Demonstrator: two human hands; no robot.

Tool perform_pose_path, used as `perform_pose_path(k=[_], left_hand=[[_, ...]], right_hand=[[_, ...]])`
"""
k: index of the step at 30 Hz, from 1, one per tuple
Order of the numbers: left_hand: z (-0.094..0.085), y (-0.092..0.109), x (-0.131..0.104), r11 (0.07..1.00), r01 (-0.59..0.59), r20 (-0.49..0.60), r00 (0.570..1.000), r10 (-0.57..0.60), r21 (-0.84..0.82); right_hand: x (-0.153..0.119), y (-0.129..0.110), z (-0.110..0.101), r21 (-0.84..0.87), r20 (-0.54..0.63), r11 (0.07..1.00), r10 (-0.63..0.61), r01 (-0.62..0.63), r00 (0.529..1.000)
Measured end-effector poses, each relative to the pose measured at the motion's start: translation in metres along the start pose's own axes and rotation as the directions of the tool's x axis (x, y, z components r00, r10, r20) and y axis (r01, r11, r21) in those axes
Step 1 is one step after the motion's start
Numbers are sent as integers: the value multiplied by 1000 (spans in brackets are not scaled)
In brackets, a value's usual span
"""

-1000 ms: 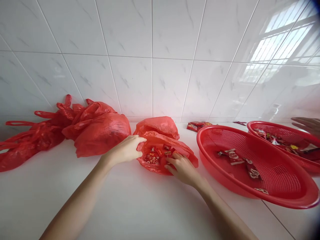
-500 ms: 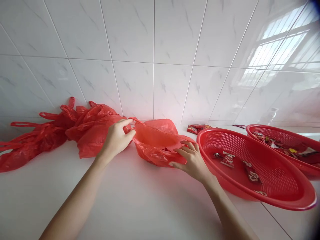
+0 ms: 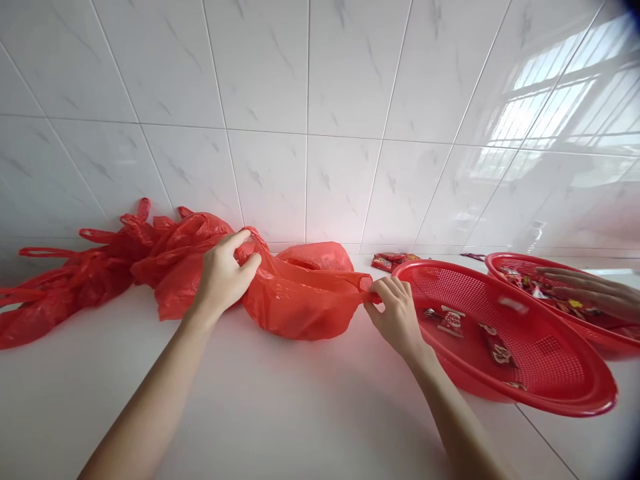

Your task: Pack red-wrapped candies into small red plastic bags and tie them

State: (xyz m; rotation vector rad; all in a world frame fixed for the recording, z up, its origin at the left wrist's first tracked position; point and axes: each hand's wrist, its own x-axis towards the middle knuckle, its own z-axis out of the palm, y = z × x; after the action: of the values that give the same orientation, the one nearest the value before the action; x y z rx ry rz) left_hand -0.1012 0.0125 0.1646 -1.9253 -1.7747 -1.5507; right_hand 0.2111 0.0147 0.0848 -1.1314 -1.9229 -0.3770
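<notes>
Packets (image 3: 453,322) in nearer basket (image 3: 565,360); right hand (image 3: 399,319) pinches red bag (image 3: 300,308).

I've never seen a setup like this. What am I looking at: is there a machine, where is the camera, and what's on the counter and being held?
There's no machine here, just a person's two bare hands. The camera is worn on their head, looking forward and down, so you see roughly what they would.

The right hand pinches one end of a red bag. The left hand is at the other end, though exactly how it grips is hard to tell.

On the white counter, more bags lie to the left. To the right stand a near basket with a few packets inside and a far basket, where another person's hand shows.
</notes>
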Motion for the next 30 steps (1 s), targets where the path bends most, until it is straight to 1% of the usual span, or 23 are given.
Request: perform_pose_path(k=[2,4,6,8,10,12,13,15,16,19,21,23,27,29,30], left_hand=[[0,-1,0,1000,7,5,1000,-7,-5],[-1,-1,0,1000,17,11,1000,-17,-14],[-2,-1,0,999,26,17,1000,-25,-19],[-3,0,0,999,28,27,999,-28,-18],[-4,1,0,1000,25,39,999,-25,-13],[-3,2,0,1000,19,49,999,-18,-7],[-3,2,0,1000,17,51,999,-16,-4],[-3,3,0,1000,15,55,998,-15,0],[-3,3,0,1000,14,55,998,-15,1],[-4,4,-1,1000,11,55,998,-11,6],[-5,5,-1,1000,4,62,998,-5,15],[-7,6,-1,999,-14,73,997,12,39],[-11,16,-3,992,-76,125,990,63,99],[-12,25,-6,990,-109,148,984,95,88],[-11,30,-8,990,-123,159,981,112,63]], right_hand=[[3,-4,0,64,-28,994,85,-83,996],[9,-7,-2,158,-4,972,178,-175,984],[17,-9,-8,268,89,926,253,-268,963],[26,-11,-18,352,217,868,287,-349,933],[37,-13,-30,357,339,843,285,-403,897],[47,-13,-41,289,442,861,267,-418,856],[52,-13,-47,253,475,875,260,-413,841],[61,-14,-55,218,508,889,249,-403,824],[65,-14,-59,232,517,883,243,-408,821],[75,-18,-66,367,515,823,208,-433,832],[79,-22,-68,487,483,757,183,-436,856],[81,-25,-67,612,452,660,160,-435,878],[80,-29,-59,827,421,362,110,-431,900],[80,-31,-54,884,390,246,85,-398,917],[80,-33,-51,901,374,208,70,-381,925]])
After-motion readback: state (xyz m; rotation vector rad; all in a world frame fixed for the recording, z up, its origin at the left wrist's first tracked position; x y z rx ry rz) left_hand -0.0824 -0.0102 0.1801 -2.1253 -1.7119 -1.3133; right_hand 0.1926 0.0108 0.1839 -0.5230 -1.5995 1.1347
